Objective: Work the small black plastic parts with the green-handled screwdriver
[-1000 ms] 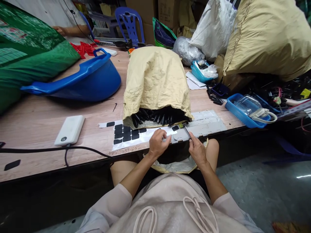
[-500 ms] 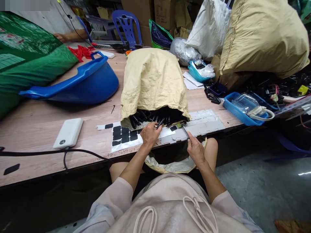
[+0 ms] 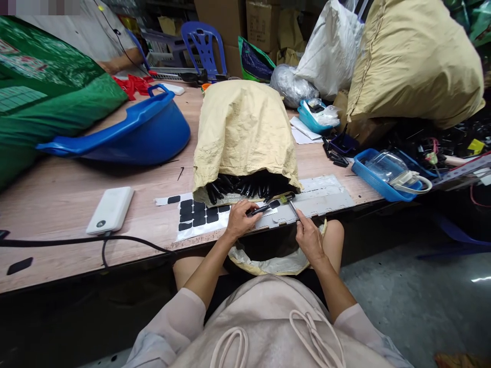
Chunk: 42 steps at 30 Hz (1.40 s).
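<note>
My left hand [image 3: 240,219] is closed on a slim black pen-like piece [image 3: 261,209], whose tip points right over the table edge. In my right hand [image 3: 309,237] is the metal handle of a small hammer-shaped tool [image 3: 293,208]; its head, dark with a yellowish part, lies just right of the pen-like piece's tip. Beyond both hands lies a tan sack [image 3: 245,133], mouth towards me, with many similar black pieces [image 3: 245,186] inside. A sheet of black rounded stickers [image 3: 199,217] lies left of my left hand. Between my knees an open bag [image 3: 268,263] gapes below the edge.
Flat grey-white strips [image 3: 322,199] lie along the table edge. A white power bank [image 3: 110,210] with a black cable and a tilted blue basin [image 3: 153,133] are left. A blue tray [image 3: 383,176] and a large tan sack [image 3: 418,61] are right. Another person's arm [image 3: 121,60] shows far left.
My left hand has drawn back slightly from the sack's mouth, and the black piece in it now points right, towards the tool head. My right hand has hardly moved.
</note>
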### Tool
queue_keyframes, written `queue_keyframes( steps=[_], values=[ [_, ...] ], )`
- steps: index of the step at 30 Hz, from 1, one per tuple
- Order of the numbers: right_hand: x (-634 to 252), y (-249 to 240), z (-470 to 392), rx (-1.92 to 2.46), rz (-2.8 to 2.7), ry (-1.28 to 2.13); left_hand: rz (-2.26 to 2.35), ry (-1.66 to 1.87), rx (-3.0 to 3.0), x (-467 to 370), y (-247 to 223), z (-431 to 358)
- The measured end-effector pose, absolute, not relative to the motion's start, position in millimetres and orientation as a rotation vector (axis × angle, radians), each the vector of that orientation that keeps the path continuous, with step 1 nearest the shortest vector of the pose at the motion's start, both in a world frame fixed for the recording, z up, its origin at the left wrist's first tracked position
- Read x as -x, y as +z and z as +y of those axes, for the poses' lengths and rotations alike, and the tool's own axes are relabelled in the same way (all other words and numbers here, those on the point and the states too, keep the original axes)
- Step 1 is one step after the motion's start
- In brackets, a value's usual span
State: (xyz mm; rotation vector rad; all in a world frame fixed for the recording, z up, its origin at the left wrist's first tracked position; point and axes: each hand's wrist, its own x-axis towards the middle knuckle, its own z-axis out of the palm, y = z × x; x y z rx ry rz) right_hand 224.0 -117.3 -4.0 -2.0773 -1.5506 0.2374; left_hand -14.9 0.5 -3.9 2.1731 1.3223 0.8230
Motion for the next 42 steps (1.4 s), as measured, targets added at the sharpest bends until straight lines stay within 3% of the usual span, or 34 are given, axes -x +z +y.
queue_keyframes(
  steps=[11,19,27,42],
  values=[
    [-233.1,-11.2,-119.5,1.851,-1.475,0.413,1.411,0.687,-2.194,-3.4,-2.9,6.3],
    [-207.2,16.2,-138.8,1.692,-1.497,0.647,1.384,0.689,-2.144,-0.6,-3.9,5.5],
    [-195.5,19.4,-135.9,1.572,-1.615,0.512,1.389,0.71,-2.124,-2.7,-4.5,6.1],
    [-176.9,17.3,-132.8,1.512,-1.702,0.593,1.423,0.704,-2.15,-2.7,-3.4,3.7]
  ],
)
